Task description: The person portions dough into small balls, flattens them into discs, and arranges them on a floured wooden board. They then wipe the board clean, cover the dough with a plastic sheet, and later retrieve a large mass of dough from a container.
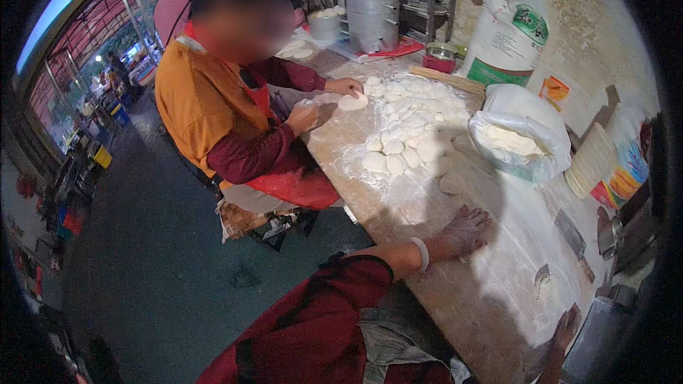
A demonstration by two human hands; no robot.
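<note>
Palm down, my left hand rests low over the floured wooden worktop, its floury fingers slightly apart. Whether any dough lies under that palm is hidden. Just beyond it, in shadow, is a flattened dough round. A large cluster of dough pieces covers the worktop further off. My right hand is at the lower right near a grey metal box; its grip is unclear. Between the hands and the wall lie a flat metal scraper and a small flour-dusted tool.
A seated co-worker handles a dough disc across the worktop's corner. An open flour bag, a larger printed sack and a stack of pale containers line the wall. Stacked metal steamers stand at the back.
</note>
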